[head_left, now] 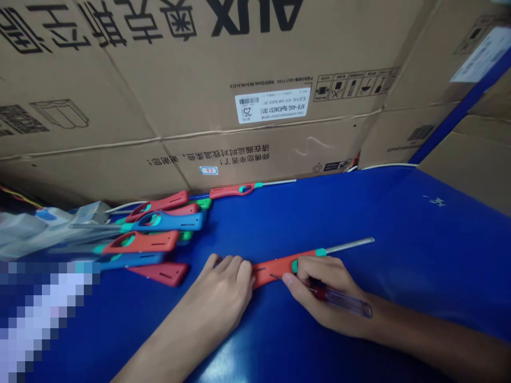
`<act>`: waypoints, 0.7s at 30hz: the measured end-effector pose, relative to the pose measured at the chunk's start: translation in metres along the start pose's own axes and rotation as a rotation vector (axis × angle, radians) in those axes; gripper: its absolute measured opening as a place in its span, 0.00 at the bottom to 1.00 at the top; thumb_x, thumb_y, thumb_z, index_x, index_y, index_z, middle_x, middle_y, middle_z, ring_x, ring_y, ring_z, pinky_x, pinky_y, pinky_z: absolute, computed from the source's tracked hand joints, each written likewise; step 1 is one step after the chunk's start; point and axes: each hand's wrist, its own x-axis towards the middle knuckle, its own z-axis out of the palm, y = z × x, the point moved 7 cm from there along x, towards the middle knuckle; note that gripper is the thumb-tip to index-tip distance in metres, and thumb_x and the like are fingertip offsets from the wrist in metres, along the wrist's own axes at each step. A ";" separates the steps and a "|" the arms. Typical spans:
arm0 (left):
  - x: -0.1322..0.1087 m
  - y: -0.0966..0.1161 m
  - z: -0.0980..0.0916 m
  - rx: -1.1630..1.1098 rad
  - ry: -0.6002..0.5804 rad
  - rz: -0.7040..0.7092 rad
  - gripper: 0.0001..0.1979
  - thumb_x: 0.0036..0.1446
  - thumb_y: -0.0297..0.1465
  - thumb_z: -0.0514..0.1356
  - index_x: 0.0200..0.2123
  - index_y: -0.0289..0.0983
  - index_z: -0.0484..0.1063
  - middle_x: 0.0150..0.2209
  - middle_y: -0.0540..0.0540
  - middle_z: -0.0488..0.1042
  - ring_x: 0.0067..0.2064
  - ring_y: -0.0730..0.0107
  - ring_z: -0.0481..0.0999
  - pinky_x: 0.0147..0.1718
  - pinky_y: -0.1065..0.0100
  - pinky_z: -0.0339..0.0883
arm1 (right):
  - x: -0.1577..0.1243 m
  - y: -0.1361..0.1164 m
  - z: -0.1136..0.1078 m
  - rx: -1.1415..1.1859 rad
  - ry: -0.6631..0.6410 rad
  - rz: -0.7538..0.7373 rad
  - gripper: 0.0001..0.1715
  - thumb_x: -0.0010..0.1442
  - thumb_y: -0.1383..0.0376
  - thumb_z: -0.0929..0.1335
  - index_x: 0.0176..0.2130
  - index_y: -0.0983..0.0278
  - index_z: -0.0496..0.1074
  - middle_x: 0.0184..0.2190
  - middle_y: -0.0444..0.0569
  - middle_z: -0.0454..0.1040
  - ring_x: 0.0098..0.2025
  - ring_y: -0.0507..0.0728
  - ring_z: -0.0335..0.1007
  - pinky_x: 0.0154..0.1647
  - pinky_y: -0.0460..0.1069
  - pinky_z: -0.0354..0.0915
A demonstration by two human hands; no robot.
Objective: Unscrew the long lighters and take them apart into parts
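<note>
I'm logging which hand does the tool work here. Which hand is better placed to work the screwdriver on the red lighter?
Right. The right hand grips the screwdriver, its tip on the red lighter. The left hand lies flat on the lighter's handle end.

Large brown cardboard boxes (247, 80) printed with black lettering stand along the far edge of the glossy blue tabletop (419, 223); crumpled clear plastic bags (35, 229) lie at its left.
</note>
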 end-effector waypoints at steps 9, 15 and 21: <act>-0.003 -0.011 -0.019 -0.263 0.191 -0.074 0.17 0.68 0.27 0.44 0.27 0.37 0.63 0.24 0.49 0.68 0.25 0.67 0.67 0.31 0.62 0.58 | -0.017 0.019 0.001 0.147 -0.013 0.198 0.07 0.69 0.59 0.60 0.42 0.60 0.59 0.20 0.36 0.60 0.19 0.47 0.54 0.19 0.43 0.52; -0.012 -0.016 -0.015 -0.932 0.148 -0.266 0.13 0.70 0.32 0.47 0.32 0.39 0.64 0.28 0.53 0.68 0.30 0.72 0.67 0.33 0.70 0.62 | -0.003 -0.010 0.002 0.048 -0.090 -0.038 0.09 0.68 0.68 0.59 0.41 0.63 0.68 0.23 0.40 0.65 0.20 0.47 0.59 0.22 0.43 0.57; -0.008 0.001 -0.010 -1.045 0.141 -0.209 0.12 0.69 0.30 0.48 0.34 0.40 0.66 0.31 0.51 0.71 0.32 0.72 0.69 0.35 0.69 0.64 | -0.001 -0.028 0.002 0.025 -0.092 -0.114 0.03 0.59 0.70 0.68 0.37 0.65 0.70 0.28 0.47 0.73 0.28 0.51 0.69 0.32 0.45 0.66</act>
